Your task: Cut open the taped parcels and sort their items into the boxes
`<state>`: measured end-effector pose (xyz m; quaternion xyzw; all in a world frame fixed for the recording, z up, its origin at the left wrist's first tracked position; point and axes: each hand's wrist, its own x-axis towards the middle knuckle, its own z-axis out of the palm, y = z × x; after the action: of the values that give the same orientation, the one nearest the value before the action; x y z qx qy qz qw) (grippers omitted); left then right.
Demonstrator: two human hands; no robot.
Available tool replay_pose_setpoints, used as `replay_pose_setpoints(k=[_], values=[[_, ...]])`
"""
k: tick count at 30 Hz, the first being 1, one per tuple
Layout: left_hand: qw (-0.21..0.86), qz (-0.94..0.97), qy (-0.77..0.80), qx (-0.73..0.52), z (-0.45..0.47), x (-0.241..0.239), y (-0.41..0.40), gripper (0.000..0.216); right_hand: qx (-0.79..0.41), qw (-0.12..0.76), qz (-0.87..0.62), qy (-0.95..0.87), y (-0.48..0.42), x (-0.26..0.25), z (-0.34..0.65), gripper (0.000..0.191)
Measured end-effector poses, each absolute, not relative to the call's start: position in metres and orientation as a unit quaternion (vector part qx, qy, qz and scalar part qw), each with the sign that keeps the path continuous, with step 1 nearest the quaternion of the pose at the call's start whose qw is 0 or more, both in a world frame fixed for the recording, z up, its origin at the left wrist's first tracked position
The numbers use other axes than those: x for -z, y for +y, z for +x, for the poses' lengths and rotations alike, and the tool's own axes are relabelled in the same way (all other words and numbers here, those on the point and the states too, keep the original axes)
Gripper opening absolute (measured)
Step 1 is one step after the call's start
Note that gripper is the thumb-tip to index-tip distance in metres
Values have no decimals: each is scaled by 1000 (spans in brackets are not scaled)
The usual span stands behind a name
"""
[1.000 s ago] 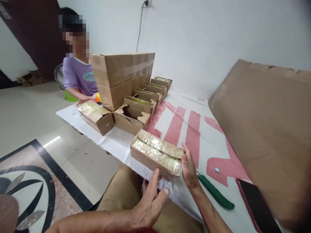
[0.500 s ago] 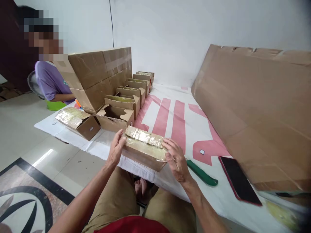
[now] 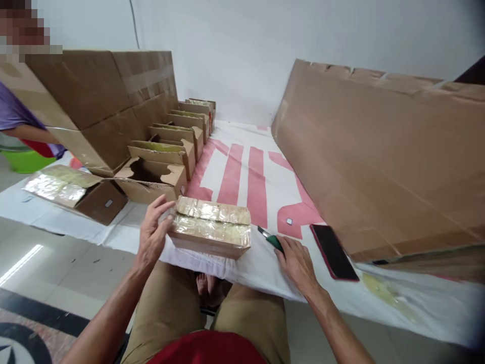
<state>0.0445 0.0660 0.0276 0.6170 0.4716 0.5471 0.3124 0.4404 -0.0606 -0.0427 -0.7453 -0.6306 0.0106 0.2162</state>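
A small cardboard box (image 3: 212,240) with clear tape across its top sits at the front edge of the table. A slit runs between its top flaps. My left hand (image 3: 153,232) is at the box's left end, its fingers stretched out and the tips touching or very close to the corner. My right hand (image 3: 297,258) lies on the table to the right of the box, closed around the green handle of a utility knife (image 3: 273,240). The knife's blade points left toward the box; most of the handle is hidden under my fingers.
A phone (image 3: 334,253) lies right of my right hand, before a large leaning cardboard sheet (image 3: 379,162). Opened boxes (image 3: 151,174) stand in a row at left beside stacked cartons (image 3: 102,96). Another taped box (image 3: 76,192) is front left. A person in a purple sleeve (image 3: 15,108) sits behind.
My right hand has left the box and taken hold of the utility knife, whose blade now shows. The box rests flatter on the table. The view has shifted right.
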Motion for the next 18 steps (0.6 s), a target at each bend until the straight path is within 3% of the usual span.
replay_pose_setpoints(k=[5, 8, 11, 14, 18], values=[[319, 667, 461, -491, 50, -23, 91, 34, 5, 256, -733, -630, -61, 40, 450, 40], [337, 646, 467, -501, 56, -12, 94, 35, -39, 312, -763, -564, -68, 7, 463, 46], [352, 623, 461, -525, 62, -6, 93, 34, -83, 314, -781, -534, -66, -44, 452, 51], [379, 600, 456, -537, 65, -6, 92, 33, -80, 295, -681, -665, -45, -87, 407, 43], [414, 577, 453, -539, 65, -8, 91, 33, -9, 228, -525, -820, -3, -109, 337, 34]])
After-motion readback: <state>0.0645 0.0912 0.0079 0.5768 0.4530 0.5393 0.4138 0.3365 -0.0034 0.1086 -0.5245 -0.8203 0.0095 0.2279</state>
